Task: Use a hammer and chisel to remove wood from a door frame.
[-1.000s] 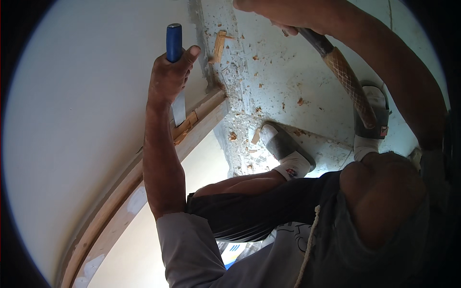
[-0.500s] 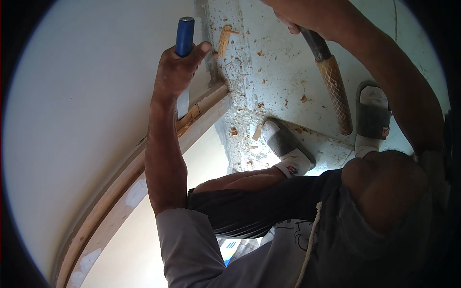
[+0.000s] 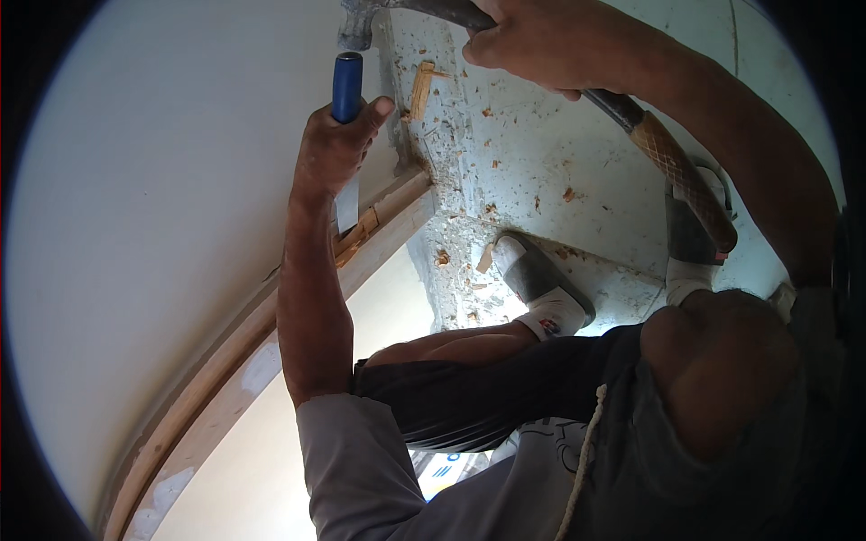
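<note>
My left hand (image 3: 336, 151) is closed around a chisel with a blue handle (image 3: 347, 86). Its flat metal blade (image 3: 348, 206) meets the wooden door frame (image 3: 379, 209) at a rough, splintered notch (image 3: 359, 233). My right hand (image 3: 532, 41) grips a claw hammer (image 3: 456, 11) partway along its dark shaft; the textured brown grip (image 3: 681, 171) sticks out behind the hand. The hammer head (image 3: 356, 25) hangs just above the chisel's butt end, with a small gap seeming to part them. The frame's top edge cuts off part of the head.
Wood chips (image 3: 442, 258) and a larger splintered piece (image 3: 421, 90) are scattered over the dusty tiled floor (image 3: 577, 135). A pale wall (image 3: 171, 180) rises along the left of the frame. My sandalled feet (image 3: 532, 270) rest on the floor at the right.
My right hand has swung the hammer leftward, bringing its head into view over the chisel. The left hand and chisel sit slightly lower in the picture.
</note>
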The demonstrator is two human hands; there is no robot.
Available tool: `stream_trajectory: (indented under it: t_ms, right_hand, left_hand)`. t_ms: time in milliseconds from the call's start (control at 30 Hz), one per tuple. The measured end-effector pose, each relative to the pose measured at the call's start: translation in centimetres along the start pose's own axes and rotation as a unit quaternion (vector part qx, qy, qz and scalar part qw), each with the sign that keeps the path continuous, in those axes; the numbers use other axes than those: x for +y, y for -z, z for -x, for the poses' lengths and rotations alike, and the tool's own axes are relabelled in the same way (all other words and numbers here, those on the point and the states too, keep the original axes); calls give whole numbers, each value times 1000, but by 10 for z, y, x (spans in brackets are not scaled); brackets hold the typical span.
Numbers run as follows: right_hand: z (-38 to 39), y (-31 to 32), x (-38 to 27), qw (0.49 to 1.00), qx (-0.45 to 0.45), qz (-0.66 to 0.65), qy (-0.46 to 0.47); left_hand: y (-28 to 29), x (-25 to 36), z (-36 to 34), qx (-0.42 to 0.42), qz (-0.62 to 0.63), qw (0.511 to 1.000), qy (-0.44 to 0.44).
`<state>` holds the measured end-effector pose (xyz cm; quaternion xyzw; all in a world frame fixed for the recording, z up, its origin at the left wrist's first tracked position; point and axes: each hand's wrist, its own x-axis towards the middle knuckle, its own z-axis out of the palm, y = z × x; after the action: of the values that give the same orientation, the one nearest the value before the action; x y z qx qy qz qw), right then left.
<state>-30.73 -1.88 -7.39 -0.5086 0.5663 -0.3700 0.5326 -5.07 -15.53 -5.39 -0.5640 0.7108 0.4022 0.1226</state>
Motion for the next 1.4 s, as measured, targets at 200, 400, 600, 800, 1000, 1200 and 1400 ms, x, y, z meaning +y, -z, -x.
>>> stream_trajectory:
  t_ms: [200, 400, 600, 800, 1000, 1200, 1400]
  right_hand:
    - [-19, 7, 0, 984, 123, -86, -90]
    - [-10, 1, -9, 994, 10, -10, -105]
    - [-10, -2, 14, 991, 62, -111, -38]
    - [-4, 12, -25, 989, 60, -40, -127]
    - [-28, -35, 31, 970, 138, 161, 118]
    - [0, 4, -15, 983, 100, -143, -55]
    - [-8, -36, 20, 995, 89, 10, -34]
  left_hand:
    - [-8, 5, -8, -7, 19, 1000, -9]
    - [0, -2, -1, -14, -5, 1000, 3]
    - [-3, 2, 0, -17, 3, 1000, 9]
    - [-2, 0, -1, -11, 6, 1000, 2]
    - [-3, -5, 0, -13, -9, 1000, -1]
    - [-7, -3, -3, 12, -1, 1000, 2]
    - [-8, -6, -6, 7, -2, 1000, 7]
